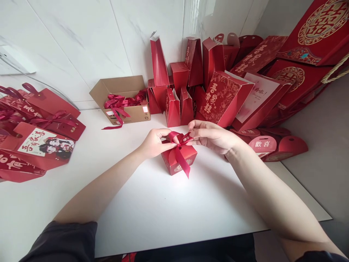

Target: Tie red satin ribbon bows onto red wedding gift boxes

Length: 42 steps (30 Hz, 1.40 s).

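A small red gift box with gold print on its front stands upright on the white table in front of me. Dark red ribbon is tied at its top, and one tail hangs down over the front. My left hand pinches the ribbon at the left of the knot between thumb and fingers. On the other side, my right hand has its fingers closed on the right-hand loop of the ribbon. The fingers partly hide the loops and the box's top.
Behind the box, a brown cardboard carton holds loose ribbons. Several red boxes are stacked against the wall, with larger ones at the right. Red gift boxes with ribbon handles crowd the left. The white table ends close to my body.
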Tool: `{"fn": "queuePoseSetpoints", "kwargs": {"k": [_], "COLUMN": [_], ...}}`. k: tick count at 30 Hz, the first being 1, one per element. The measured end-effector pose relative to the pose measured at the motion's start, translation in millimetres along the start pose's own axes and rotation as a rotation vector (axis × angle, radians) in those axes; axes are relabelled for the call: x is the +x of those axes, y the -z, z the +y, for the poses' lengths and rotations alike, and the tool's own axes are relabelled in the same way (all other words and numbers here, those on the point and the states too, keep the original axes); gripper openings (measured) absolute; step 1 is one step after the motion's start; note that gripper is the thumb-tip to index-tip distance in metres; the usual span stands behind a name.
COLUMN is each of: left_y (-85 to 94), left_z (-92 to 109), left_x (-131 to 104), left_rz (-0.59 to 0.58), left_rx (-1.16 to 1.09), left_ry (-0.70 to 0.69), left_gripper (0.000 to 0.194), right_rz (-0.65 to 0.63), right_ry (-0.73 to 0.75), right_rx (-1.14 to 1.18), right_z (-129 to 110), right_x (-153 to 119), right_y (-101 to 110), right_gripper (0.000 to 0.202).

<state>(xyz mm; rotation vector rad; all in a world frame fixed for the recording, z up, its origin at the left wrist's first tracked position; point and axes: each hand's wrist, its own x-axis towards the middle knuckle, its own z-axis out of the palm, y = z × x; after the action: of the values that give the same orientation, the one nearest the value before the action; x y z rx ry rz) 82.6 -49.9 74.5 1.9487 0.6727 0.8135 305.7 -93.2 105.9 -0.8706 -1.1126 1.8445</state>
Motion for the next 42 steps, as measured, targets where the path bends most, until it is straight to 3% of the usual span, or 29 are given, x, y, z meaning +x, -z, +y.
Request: {"fn": "queuePoseSetpoints", "kwargs": {"k": [4, 7, 10, 14, 17, 22, 25, 30, 35, 42], "left_y": [0.0, 0.2, 0.3, 0.1, 0.1, 0.1, 0.2, 1.5, 0.3, 0.5], "left_z": [0, 2, 3, 3, 1, -3, -6, -3, 6, 20], "left_x": [-1, -1, -1, 0, 0, 0, 0, -2, -6, -24], "left_rz": [0.008, -0.002, -0.008, -0.005, -0.004, 0.009, 0.01, 0.011, 0.05, 0.143], "left_rx": [0.012, 0.038, 0.042, 0.04, 0.031, 0.04, 0.046, 0.1, 0.134, 0.145], "left_ry": [-0.009, -0.01, -0.009, -0.013, -0.017, -0.035, -0.042, -0.044, -0.009, 0.022], "left_gripper": [0.001, 0.002, 0.003, 0.004, 0.004, 0.006, 0.007, 0.006, 0.007, 0.011], "right_rz": [0.03, 0.055, 0.081, 0.219, 0.159, -0.088, -0.143, -0.037, 0.038, 0.076], "right_ry": [0.009, 0.023, 0.073, 0.167, 0.181, 0.454, 0.542, 0.575, 0.56, 0.48], "right_rx": [0.043, -0.099, -0.407, -0.98, -1.189, -1.203, -1.295, -1.43, -1.258, -1.125], "right_z": [3, -5, -19, -30, -26, -11, -1, 17, 29, 24], "right_x": [3, -2, -16, -32, -34, -20, -12, -6, -5, -7], "right_y": [-3, -1, 6, 17, 16, 0, -7, -11, -14, -21], "right_gripper": [0.025, 0.025, 0.022, 0.02, 0.023, 0.021, 0.02, 0.023, 0.019, 0.018]}}
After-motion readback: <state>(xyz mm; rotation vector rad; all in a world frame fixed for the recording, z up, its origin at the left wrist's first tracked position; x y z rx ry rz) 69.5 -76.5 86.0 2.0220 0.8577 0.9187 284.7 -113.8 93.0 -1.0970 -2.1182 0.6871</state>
